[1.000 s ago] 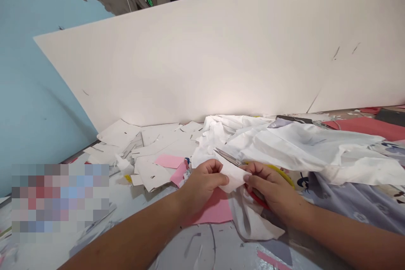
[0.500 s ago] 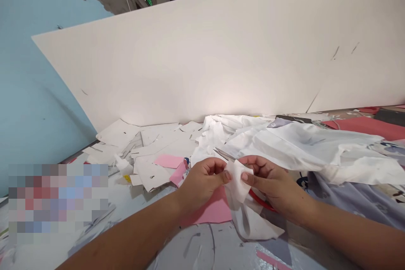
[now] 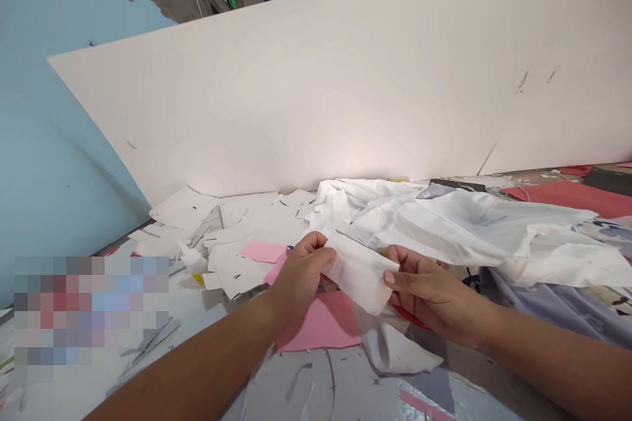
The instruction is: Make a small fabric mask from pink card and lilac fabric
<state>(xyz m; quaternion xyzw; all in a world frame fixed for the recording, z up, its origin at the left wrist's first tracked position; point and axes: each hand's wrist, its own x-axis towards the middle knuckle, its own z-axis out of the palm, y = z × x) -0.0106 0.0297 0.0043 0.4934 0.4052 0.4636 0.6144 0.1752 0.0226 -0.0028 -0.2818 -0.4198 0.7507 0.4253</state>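
Left hand, right hand pinch white scrap between them; red handle (mostly hidden) by right, pink sheet below.

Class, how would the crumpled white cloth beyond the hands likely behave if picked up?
The white cloth would probably hang floppy, since it lies in loose folds. Its thin-looking edges suggest it may be light for its size.

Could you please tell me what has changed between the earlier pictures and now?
Since half a second ago, the left hand has shifted up and left, spreading the bunched white piece flatter in front of the scissors. The right hand still holds it too; the pink sheet and white cloth pile look unmoved.
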